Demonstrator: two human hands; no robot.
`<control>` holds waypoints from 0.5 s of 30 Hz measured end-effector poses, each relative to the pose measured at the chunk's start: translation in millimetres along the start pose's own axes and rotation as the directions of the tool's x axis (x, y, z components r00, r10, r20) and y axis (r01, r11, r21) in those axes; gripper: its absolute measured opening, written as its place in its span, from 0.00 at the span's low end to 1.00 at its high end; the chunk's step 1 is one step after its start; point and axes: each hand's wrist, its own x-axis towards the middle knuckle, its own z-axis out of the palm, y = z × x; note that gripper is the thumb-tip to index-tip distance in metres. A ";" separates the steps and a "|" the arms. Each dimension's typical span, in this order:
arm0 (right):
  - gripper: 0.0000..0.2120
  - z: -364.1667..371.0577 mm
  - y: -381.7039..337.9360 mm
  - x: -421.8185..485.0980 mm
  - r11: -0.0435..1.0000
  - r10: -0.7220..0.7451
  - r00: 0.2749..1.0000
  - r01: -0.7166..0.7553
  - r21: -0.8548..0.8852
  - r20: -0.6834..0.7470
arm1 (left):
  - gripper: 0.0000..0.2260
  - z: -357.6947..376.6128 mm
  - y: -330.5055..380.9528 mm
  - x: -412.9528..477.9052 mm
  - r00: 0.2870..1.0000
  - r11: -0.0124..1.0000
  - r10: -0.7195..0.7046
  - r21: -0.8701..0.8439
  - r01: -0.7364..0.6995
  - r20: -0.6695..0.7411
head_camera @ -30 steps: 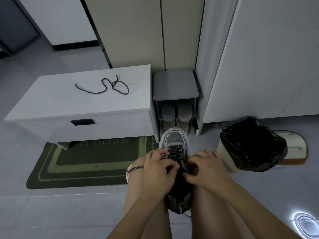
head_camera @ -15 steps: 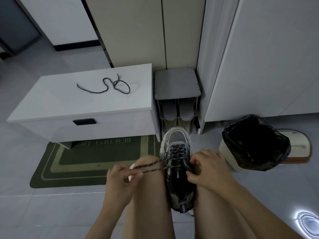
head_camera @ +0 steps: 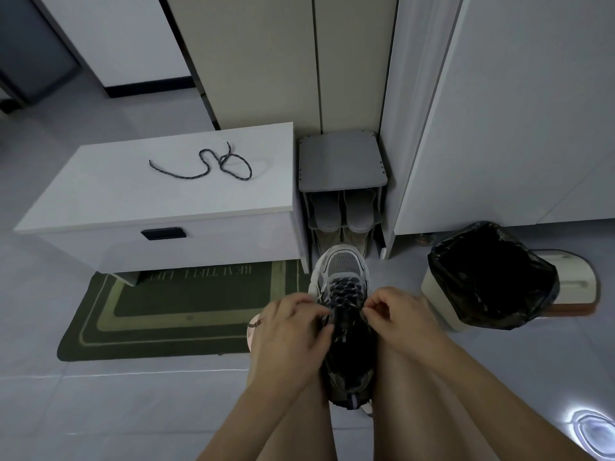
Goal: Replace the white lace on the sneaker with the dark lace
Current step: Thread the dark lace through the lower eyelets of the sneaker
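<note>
Grey-and-white mesh sneaker (head_camera: pixel 344 271) between my knees, toe pointing away, with the dark speckled lace (head_camera: pixel 346 292) crossed through its eyelets. My left hand (head_camera: pixel 289 331) has its fingers curled round the lace at the left eyelet row. My right hand (head_camera: pixel 396 317) pinches the sneaker's right eyelet edge between thumb and forefinger. A second dark cord (head_camera: pixel 203 166) lies looped on the white table (head_camera: pixel 133 201).

A lace (head_camera: pixel 203 166) lies on the cabinet (head_camera: pixel 100 207) left of the sneaker (head_camera: pixel 342 271), bin (head_camera: pixel 492 277) right.

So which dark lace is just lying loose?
The dark lace curled on the white cabinet; the other lace is threaded through the sneaker.
</note>
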 end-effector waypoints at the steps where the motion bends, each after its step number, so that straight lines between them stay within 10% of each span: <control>1: 0.05 0.5 0.5 0.4 1.000 0.002 1.000 -0.002 0.006 -0.018 | 0.13 3.8 5.8 1.7 0.999 0.997 0.035 0.063 -0.036 0.018; 15: 0.17 -1.2 4.2 1.0 1.000 -0.015 0.999 0.016 -0.020 0.037 | 0.06 22.8 26.3 7.3 0.991 0.987 0.101 0.114 -0.112 0.092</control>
